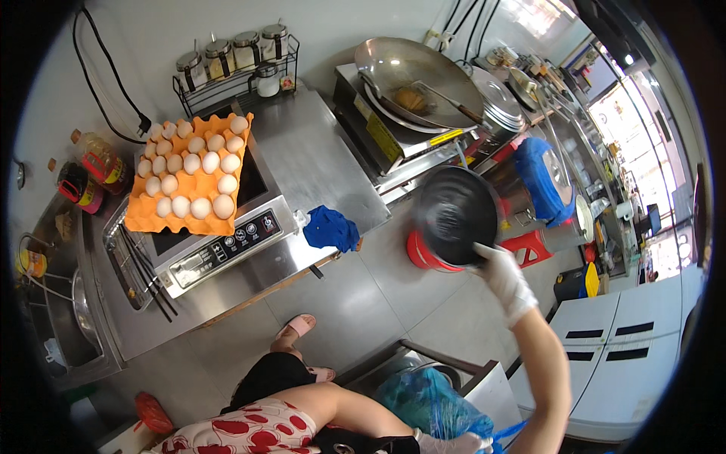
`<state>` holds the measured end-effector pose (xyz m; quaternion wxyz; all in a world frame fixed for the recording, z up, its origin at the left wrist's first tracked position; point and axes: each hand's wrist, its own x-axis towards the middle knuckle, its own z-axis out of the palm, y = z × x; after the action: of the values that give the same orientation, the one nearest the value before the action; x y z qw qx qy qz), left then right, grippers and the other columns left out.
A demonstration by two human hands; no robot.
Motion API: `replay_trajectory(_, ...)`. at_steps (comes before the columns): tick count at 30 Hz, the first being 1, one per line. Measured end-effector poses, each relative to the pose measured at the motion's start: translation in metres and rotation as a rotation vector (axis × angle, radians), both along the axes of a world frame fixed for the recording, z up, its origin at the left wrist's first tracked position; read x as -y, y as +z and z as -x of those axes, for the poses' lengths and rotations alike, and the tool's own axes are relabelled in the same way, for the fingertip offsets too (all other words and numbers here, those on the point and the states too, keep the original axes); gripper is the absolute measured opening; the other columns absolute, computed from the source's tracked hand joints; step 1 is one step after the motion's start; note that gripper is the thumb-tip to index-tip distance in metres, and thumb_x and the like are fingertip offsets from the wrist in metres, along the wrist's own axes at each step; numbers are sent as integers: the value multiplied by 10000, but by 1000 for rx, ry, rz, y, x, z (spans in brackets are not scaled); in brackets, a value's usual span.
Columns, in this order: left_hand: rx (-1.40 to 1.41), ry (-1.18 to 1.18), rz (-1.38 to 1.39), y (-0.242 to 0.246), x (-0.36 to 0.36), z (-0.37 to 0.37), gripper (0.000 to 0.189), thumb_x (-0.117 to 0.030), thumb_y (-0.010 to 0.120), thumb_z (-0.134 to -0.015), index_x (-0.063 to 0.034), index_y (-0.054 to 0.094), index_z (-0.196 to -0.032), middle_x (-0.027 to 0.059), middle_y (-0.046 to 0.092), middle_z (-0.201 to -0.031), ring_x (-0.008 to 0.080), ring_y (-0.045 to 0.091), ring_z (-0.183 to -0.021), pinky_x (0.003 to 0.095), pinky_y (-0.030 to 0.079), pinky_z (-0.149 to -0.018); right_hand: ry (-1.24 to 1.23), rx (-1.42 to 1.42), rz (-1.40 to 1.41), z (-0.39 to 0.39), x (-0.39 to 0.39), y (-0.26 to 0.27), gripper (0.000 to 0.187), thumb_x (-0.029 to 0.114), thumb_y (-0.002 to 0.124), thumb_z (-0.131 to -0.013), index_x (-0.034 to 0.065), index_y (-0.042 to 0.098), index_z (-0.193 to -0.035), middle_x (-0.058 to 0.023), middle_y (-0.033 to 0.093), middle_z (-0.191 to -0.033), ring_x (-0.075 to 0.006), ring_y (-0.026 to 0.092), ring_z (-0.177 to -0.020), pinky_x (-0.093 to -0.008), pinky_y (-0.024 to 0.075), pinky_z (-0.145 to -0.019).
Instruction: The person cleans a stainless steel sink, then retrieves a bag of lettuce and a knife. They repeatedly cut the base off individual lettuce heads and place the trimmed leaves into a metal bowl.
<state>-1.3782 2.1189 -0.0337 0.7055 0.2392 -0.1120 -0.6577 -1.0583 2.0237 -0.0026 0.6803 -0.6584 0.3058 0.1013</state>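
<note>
My right hand (506,281), in a white glove, grips the edge or handle of a black pan (454,210) with a shiny dark inside. The pan hangs over a red bucket (418,249) on the floor and hides most of it. At the bottom edge of the picture my left hand (454,442), also gloved, is partly cut off. Its fingers appear closed on the gathered plastic of a blue bag (431,397), which sits in a metal-sided cart or stand (490,386).
An orange egg tray (193,181) with several eggs lies on an induction cooker (227,244). Beside it is a blue cloth (330,228). A large wok (442,68) holding a ladle stands on a stove behind. White cabinets (618,329) line the right side. A sink (57,335) is at left.
</note>
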Motion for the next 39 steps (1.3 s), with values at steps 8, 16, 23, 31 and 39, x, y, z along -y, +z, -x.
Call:
replay_trajectory(8,125,-57,-3,6,-38,-78,370,-357,477,-1000,-44,639,-886,33,575,-856,130,522,-861,295,392,-832,-82,-49,-506,-108,-217,-168,359,144,568,-938,-19,503,-1251,-152,614,-1109,-238,646,-855,-323,604,-686)
replay_trajectory(16,345,-233,-113,47,-70,-88,389,-374,464,-1007,-41,636,-902,19,550,-815,106,516,-807,257,417,-740,609,-59,328,13,-90,-11,401,338,542,-895,-16,622,-1066,-163,683,-944,-328,638,-851,-408,479,-816)
replay_trajectory(23,26,-328,-326,77,-63,-89,362,-385,442,-1013,-66,540,-875,-28,399,-660,80,378,-501,252,324,-461,-20,-241,1059,420,37,234,859,438,768,-675,5,423,-1330,-228,480,-1278,-374,479,-1161,-408,393,-995)
replay_trajectory(31,296,94,-476,112,-42,-51,327,-368,475,-996,-65,595,-1013,26,633,-899,165,627,-782,310,549,-707,-1051,-377,825,655,-120,102,295,119,646,-833,16,620,-1108,-104,657,-844,-210,638,-802,-324,500,-720)
replay_trajectory(39,494,423,-208,178,25,-43,244,-300,516,-991,-117,559,-835,-71,457,-649,42,426,-482,187,384,-423,-1673,657,287,628,-8,137,282,319,512,-976,69,620,-905,-2,600,-795,-118,569,-715,-281,488,-680)
